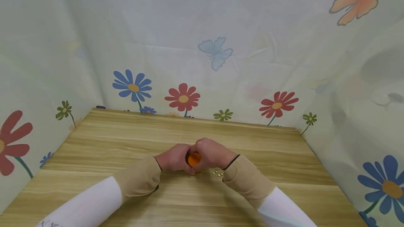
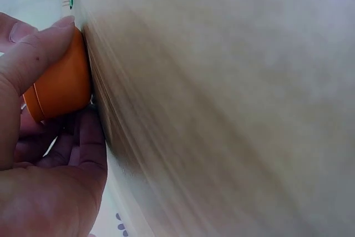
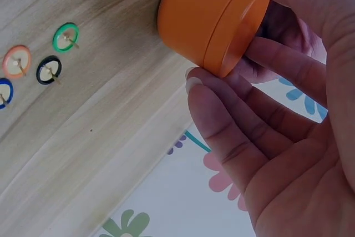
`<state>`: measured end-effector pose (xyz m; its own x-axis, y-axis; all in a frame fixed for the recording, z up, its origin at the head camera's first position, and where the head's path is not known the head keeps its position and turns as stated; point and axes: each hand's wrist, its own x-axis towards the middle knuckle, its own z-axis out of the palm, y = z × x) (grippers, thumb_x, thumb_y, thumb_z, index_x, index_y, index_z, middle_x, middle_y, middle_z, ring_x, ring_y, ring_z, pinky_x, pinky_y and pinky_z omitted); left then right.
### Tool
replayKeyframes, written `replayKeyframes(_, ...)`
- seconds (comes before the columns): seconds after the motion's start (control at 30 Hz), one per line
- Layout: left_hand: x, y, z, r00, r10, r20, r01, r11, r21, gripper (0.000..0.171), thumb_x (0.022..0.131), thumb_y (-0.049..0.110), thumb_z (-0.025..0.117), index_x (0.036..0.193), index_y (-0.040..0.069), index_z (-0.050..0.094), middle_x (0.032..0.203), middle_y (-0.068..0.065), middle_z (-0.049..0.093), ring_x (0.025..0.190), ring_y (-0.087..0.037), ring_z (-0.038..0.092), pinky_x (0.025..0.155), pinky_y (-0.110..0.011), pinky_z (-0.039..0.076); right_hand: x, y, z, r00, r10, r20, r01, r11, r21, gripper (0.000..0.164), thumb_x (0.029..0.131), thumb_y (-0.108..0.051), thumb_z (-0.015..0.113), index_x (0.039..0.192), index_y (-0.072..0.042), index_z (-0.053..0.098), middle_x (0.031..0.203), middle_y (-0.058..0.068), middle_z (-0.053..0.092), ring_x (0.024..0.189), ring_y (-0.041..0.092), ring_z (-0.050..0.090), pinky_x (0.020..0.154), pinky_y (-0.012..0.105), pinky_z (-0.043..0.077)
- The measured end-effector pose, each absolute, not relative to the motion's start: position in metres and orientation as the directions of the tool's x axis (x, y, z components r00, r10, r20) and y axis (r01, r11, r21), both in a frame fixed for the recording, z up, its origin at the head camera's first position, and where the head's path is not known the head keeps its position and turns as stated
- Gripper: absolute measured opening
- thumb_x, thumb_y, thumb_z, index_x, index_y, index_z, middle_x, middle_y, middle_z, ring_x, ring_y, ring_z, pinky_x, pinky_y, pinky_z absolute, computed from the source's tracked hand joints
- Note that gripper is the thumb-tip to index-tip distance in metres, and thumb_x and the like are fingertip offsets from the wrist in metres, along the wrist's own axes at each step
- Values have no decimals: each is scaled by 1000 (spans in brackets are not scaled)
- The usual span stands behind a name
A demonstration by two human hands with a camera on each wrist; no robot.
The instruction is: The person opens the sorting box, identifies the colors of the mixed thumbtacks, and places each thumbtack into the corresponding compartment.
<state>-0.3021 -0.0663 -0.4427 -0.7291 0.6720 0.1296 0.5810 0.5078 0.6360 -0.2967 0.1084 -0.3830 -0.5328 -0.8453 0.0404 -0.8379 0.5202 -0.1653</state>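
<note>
A small round orange jar [image 1: 194, 159] stands on the wooden table between both hands. My left hand [image 1: 176, 157] curls round its near left side; in the left wrist view the thumb lies along the orange wall [image 2: 61, 84] and the fingers tuck behind it, low to the tabletop. My right hand [image 1: 212, 153] holds it from the far right side. The right wrist view shows that thumb at the upper band of the jar [image 3: 197, 18] and the fingertips right at its rim. The hands meet around it and hide part of its top.
Several thumbtacks [image 1: 217, 173] lie on the wooden table [image 1: 126, 132] just right of the jar, points up, among them a green-rimmed tack [image 3: 66, 37] and a black-rimmed tack [image 3: 49, 70]. A flowered curtain [image 1: 157, 55] encloses the table's back and sides.
</note>
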Motion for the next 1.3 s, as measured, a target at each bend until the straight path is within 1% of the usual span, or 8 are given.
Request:
replayKeyframes(0.2, -300, -67, -439, -743, 661, 102, 556, 526, 643, 51, 63, 25, 88, 105, 16, 60, 93, 15, 58, 85, -6, 53, 79, -23, 44, -295, 108, -383, -526, -849, 41, -841, 513, -173, 23, 70, -29, 82, 81, -16, 67, 68, -9, 58, 64, 5, 46, 59, 17, 41)
replayKeyframes(0.47, -299, -65, -437, -744, 661, 93, 555, 535, 636, 48, 63, 26, 88, 101, 18, 59, 91, 14, 57, 84, -6, 53, 79, -23, 44, -295, 109, -381, -519, -853, 59, -852, 510, -117, 23, 68, -30, 81, 74, -16, 65, 65, -6, 55, 61, 7, 44, 54, 18, 38)
replayKeyframes(0.63, -298, -65, -436, -749, 657, 81, 552, 552, 625, 47, 64, 26, 88, 100, 18, 59, 92, 14, 57, 84, -6, 53, 79, -23, 43, -296, 107, -380, -517, -855, 52, -852, 507, -128, 21, 67, -29, 81, 70, -16, 64, 61, -10, 52, 59, 7, 44, 52, 18, 38)
replayKeyframes(0.73, -298, -64, -437, -749, 658, 80, 553, 555, 621, 48, 64, 25, 88, 101, 17, 60, 92, 14, 57, 84, -6, 53, 80, -23, 43, -296, 107, -380, -519, -854, 42, -849, 510, -139, 21, 67, -28, 82, 70, -16, 65, 61, -10, 51, 59, 6, 44, 52, 18, 38)
replayKeyframes(0.87, -298, -63, -437, -749, 658, 81, 557, 558, 616, 49, 64, 25, 88, 102, 17, 60, 93, 14, 57, 84, -6, 53, 80, -22, 43, -295, 108, -380, -518, -855, 37, -849, 508, -146, 21, 68, -27, 83, 71, -15, 66, 63, -7, 55, 59, 7, 45, 53, 18, 39)
replayKeyframes(1.03, -298, -61, -435, -737, 669, 97, 573, 544, 613, 50, 63, 23, 89, 102, 15, 59, 92, 13, 57, 83, -6, 53, 78, -22, 44, -295, 109, -378, -519, -854, 26, -848, 511, -140, 22, 70, -27, 83, 71, -15, 66, 64, -4, 56, 60, 7, 45, 54, 17, 39)
replayKeyframes(1.3, -298, -63, -434, -738, 670, 88, 556, 528, 641, 48, 64, 22, 88, 102, 14, 60, 89, 13, 57, 81, -6, 53, 76, -22, 45, -294, 107, -375, -545, -838, -19, -829, 541, -142, 22, 71, -28, 84, 73, -15, 67, 68, -4, 54, 64, 9, 45, 56, 17, 40)
